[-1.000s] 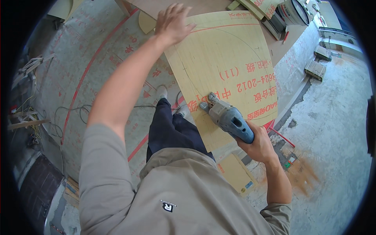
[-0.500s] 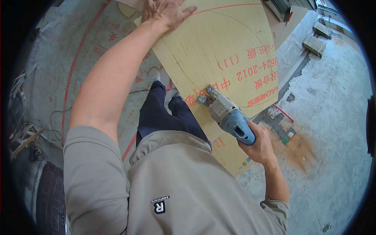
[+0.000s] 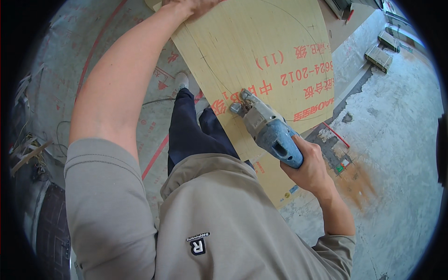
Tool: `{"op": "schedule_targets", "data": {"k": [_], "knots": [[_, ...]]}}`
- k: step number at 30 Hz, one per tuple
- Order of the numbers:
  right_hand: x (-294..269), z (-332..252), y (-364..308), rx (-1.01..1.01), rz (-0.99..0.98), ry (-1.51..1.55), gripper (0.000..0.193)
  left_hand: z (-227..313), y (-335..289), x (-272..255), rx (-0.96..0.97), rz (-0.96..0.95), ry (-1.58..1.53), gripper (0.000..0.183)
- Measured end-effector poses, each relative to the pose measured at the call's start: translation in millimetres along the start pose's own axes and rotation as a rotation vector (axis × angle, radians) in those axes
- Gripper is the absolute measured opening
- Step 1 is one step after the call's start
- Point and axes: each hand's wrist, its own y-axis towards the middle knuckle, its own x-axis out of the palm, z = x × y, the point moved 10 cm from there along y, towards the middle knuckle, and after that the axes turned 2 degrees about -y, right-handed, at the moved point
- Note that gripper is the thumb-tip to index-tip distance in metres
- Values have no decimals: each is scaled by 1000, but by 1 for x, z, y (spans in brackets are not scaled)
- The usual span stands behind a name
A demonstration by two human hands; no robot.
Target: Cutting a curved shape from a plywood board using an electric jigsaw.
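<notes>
A pale yellow plywood sheet [image 3: 242, 42] with red print and a thin drawn curve lies in front of me. On its near part rests a blue and grey jigsaw [image 3: 263, 126], its metal front end at the curved line. My right hand [image 3: 308, 163] is wrapped round the jigsaw's rear body. At the top edge of the view, my left hand [image 3: 198, 5] presses on the sheet's far left part, thumb stretched out; its other fingers are mostly cut off by the frame. The jigsaw's blade is hidden.
A second plywood piece [image 3: 275, 179] shows below the sheet. The floor at left carries a printed covering [image 3: 112, 60] and a dark cable [image 3: 156, 100]. Scrap strips [image 3: 30, 154] lie far left. Stacked bundles [image 3: 379, 58] and a red pipe [image 3: 336, 134] lie right.
The jigsaw and my right hand have shifted slightly left and away from me. My left hand has slid up, mostly out of the view.
</notes>
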Motion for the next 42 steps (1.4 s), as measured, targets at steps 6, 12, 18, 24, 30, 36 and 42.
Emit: {"op": "schedule_targets", "data": {"k": [6, 12, 18, 24, 30, 36, 42], "knots": [[-1, -1, -1, -38, -32, -26, 29, 2, -2, 3, -4, -20, 15, 70], [-4, -1, 1, -29, -56, -44, 28, -2, -4, 1, -5, -22, -3, 70], [-8, -6, 3, -74, -5, -31, 24, -2, -5, 1, 9, -24, -17, 70], [-2, -9, 2, -66, -18, -52, 26, -4, -5, 0, -1, 6, -29, 68], [-1, -8, 2, -39, 23, -22, 23, -2, -7, -1, -10, -17, -43, 68], [-1, -10, 2, -31, 41, -2, 22, -2, -7, 0, -8, -11, -32, 68], [3, -6, 3, 6, 10, 6, 29, -2, -6, 3, -16, -9, -18, 68]]}}
